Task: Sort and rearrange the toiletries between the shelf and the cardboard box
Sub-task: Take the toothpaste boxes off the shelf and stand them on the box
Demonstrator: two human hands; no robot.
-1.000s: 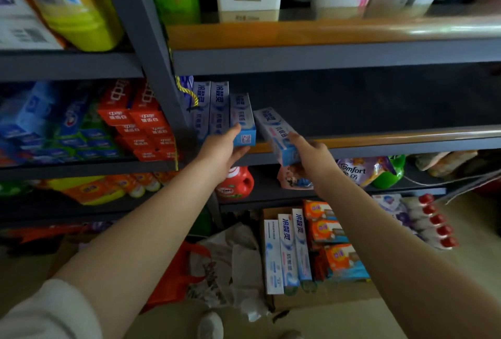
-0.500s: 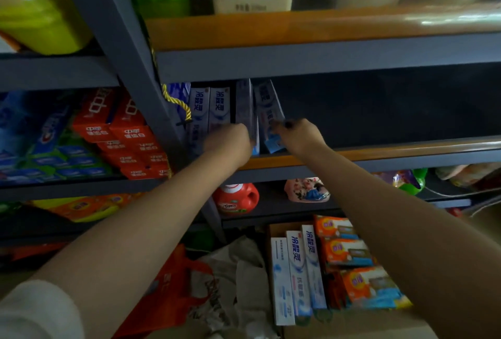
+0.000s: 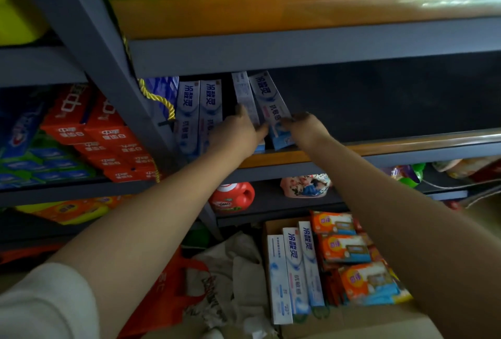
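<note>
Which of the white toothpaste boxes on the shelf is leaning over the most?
The rightmost box, under the right hand. It tilts, top leftward; the two boxes by the post stand upright.

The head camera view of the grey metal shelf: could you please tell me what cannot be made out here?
- Lower end of the leaning white-and-blue toothpaste box: head view, hidden by the right hand.
- Box beside it: bottom covered by the left hand.
- Brown cardboard box: cut off by the bottom edge.

Pale blue-and-white toothpaste boxes, red cartons (white lettering), orange shelf edge, grey frame.
</note>
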